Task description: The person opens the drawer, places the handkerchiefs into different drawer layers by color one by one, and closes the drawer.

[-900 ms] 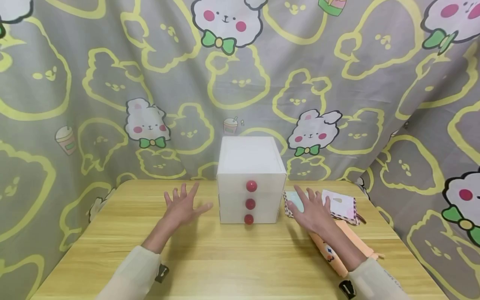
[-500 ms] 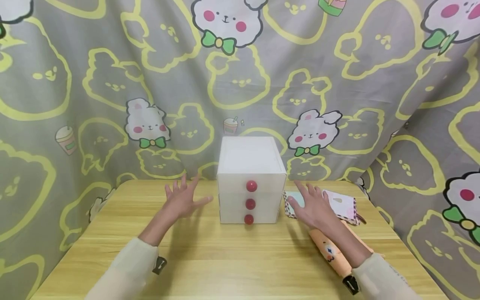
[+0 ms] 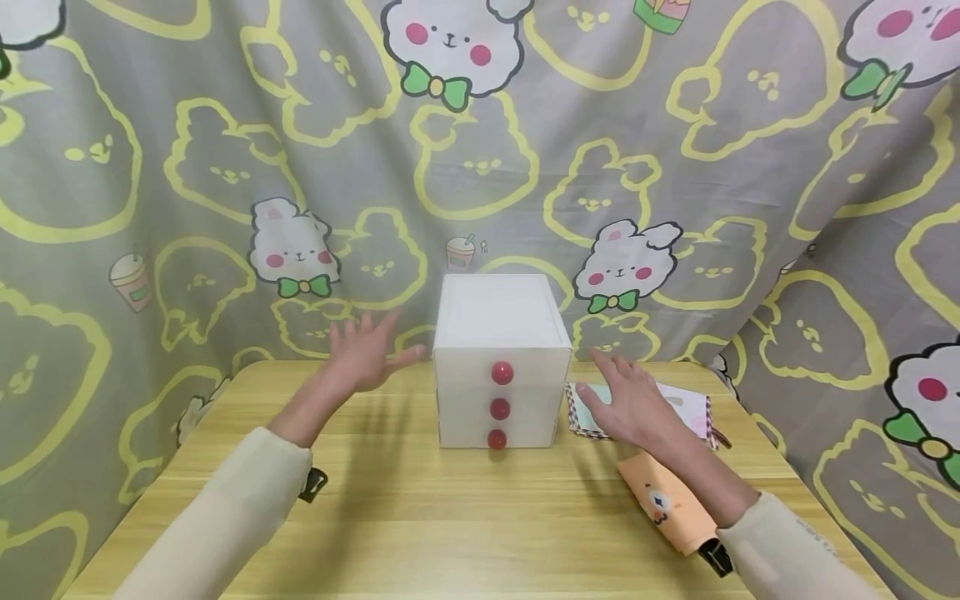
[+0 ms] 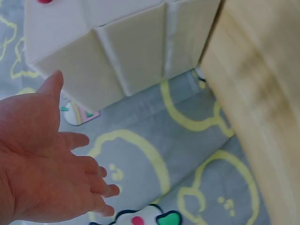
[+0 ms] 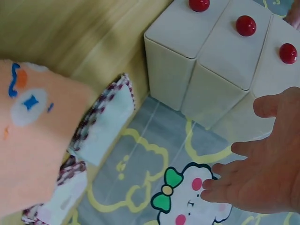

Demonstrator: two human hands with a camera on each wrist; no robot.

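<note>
A white three-drawer box (image 3: 468,400) with round red knobs (image 3: 502,372) stands at the back of the table, its drawers closed. To its left my left hand (image 3: 362,357) is raised with spread fingers and holds nothing. On the other side my right hand (image 3: 630,402) hovers, fingers also spread and nothing in them. In the right wrist view the fingers of the right hand (image 5: 262,173) point along the box's side. The left wrist view has the left hand (image 4: 51,164) palm in view, its thumb near the box's top edge.
Right of the box lie pale cloths with checkered edging (image 3: 585,417). Nearer, under the right forearm, is a folded peach cloth (image 3: 663,504) with a printed face. A patterned curtain (image 3: 360,167) hangs behind the wooden table (image 3: 450,525).
Both hands have risen, the left one more clearly, and stay spread on either side of the box. The box and cloths have not moved.
</note>
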